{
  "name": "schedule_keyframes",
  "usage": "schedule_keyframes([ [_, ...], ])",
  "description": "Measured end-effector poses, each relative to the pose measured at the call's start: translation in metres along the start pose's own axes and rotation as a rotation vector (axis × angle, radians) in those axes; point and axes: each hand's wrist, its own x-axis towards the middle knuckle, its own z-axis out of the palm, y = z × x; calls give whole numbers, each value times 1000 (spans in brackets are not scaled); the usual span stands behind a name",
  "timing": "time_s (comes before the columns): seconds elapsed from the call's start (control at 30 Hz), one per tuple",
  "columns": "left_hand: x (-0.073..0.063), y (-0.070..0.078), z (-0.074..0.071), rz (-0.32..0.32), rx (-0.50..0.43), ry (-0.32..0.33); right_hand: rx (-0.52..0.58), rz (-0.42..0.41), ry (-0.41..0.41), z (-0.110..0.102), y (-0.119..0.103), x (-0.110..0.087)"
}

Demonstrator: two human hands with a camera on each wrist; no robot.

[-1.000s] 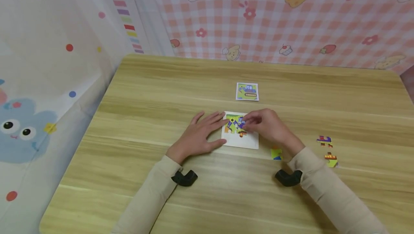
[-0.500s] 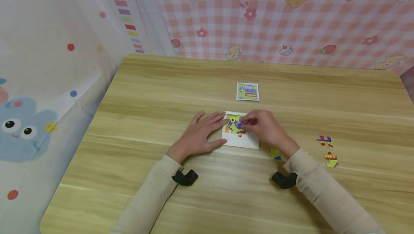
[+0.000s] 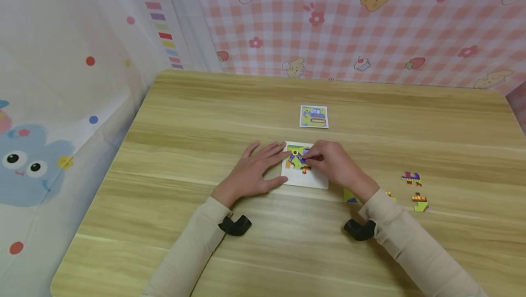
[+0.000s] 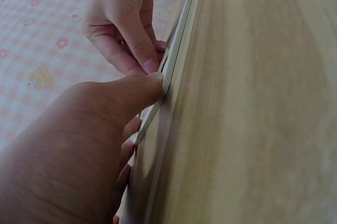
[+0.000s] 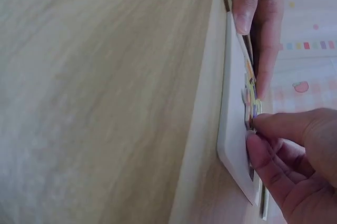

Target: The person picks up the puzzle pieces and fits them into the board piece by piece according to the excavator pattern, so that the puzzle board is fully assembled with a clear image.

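Note:
A white puzzle board [image 3: 306,180] lies on the table, its upper left filled with joined jigsaw pieces [image 3: 294,156] showing part of a digger. My left hand [image 3: 255,171] lies with fingers spread, its thumb and fingertips resting on the board's left edge. Over the board's right half, my right hand [image 3: 334,162] pinches a jigsaw piece between thumb and fingers, pressed close to the joined ones. That piece is mostly hidden by the fingers. In the right wrist view the thumb and fingertips of the right hand [image 5: 295,155] meet low over the board [image 5: 231,139].
Behind the board lies a square picture card [image 3: 314,117] of a blue digger. Loose jigsaw pieces lie to the right: a purple one [image 3: 412,178], an orange-and-green one [image 3: 420,203], and a green-and-blue one [image 3: 350,195] by the right wrist. Another is partly covered by the sleeve.
My right hand has shifted slightly left and lower over the board, bringing the pinched piece against the joined ones. My left hand has stayed in place.

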Motion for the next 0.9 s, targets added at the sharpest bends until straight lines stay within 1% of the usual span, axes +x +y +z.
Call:
schedule_keyframes([
  [0.2,1,0,-2,-6,3,-2,-115,-52,-21,0,-4,1],
  [0.47,1,2,-4,-1,5,8,-244,-75,-57,-3,-11,0],
  [0.57,0,2,-3,2,7,6,-254,-83,-65,-4,-12,-1],
  [0.73,-1,2,-2,1,10,0,-246,-109,-40,-1,-9,-4],
  [0.9,-1,2,-2,3,6,5,-281,-121,-34,1,-11,-7],
])
